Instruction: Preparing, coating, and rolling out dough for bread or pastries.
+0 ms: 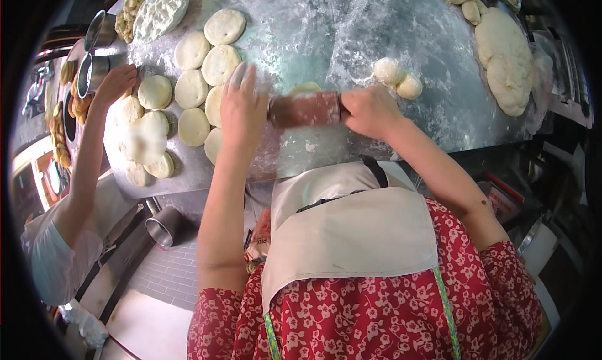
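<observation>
A reddish-brown rolling pin [305, 109] lies crosswise before me, partly over a flat round of dough [305, 86]. My right hand [371, 110] is closed around its right handle. At its left end is my left hand [243, 108], fingers stretched forward; its palm hides the handle, so its grip is unclear. Two dough balls [388, 71] touch each other just beyond my right hand. Several flat dough rounds [191, 88] lie left of my left hand, some partly hidden by it. Flour dusts the metal worktop [291, 40].
A large dough mass [505, 63] lies at the right. Far left are a floury dough mound [162, 9], metal containers [94, 73] and twisted dough pieces [59, 134]. A co-worker's hand [117, 81] reaches over the left side. A metal pot [163, 227] sits below the worktop.
</observation>
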Demonstrator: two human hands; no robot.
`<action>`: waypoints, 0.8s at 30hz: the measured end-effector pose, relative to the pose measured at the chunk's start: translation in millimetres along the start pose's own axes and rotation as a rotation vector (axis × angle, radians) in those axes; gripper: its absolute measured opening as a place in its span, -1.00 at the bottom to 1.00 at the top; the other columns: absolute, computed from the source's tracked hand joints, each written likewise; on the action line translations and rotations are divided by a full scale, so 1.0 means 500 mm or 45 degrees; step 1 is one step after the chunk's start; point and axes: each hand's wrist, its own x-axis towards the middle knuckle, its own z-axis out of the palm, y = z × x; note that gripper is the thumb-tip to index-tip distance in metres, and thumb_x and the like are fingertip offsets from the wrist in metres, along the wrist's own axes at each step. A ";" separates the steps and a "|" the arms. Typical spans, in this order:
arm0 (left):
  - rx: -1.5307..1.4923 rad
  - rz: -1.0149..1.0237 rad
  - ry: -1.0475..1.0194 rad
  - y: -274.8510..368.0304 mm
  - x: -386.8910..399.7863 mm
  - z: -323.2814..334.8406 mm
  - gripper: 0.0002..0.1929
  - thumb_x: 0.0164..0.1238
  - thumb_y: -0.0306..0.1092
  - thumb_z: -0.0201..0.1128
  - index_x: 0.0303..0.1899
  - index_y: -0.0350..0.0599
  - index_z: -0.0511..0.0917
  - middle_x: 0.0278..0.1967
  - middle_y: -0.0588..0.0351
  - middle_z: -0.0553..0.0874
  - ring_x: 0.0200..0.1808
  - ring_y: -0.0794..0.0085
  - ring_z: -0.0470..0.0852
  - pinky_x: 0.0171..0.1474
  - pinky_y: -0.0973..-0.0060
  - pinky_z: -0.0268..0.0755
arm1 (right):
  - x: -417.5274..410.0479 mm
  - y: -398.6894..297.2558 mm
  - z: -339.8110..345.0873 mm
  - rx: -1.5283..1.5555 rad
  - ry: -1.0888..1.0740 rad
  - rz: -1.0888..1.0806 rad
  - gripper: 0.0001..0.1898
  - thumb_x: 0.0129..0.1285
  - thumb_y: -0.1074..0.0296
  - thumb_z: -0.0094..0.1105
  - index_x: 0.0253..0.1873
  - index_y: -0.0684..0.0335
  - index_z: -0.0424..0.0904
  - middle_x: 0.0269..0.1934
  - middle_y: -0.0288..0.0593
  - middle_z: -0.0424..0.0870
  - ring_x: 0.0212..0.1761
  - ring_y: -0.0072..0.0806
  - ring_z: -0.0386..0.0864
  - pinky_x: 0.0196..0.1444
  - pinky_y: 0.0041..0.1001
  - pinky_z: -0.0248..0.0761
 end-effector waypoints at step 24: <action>-0.020 0.032 -0.050 0.102 -0.025 0.121 -0.36 0.07 -0.03 0.46 0.25 0.10 0.55 0.31 0.05 0.45 0.33 0.01 0.33 0.34 0.07 0.17 | -0.090 -0.026 0.063 0.172 -0.416 0.140 -0.86 -0.02 0.32 0.21 -0.43 0.27 0.60 -0.49 0.06 0.66 -0.36 0.05 0.65 -0.25 -0.07 0.49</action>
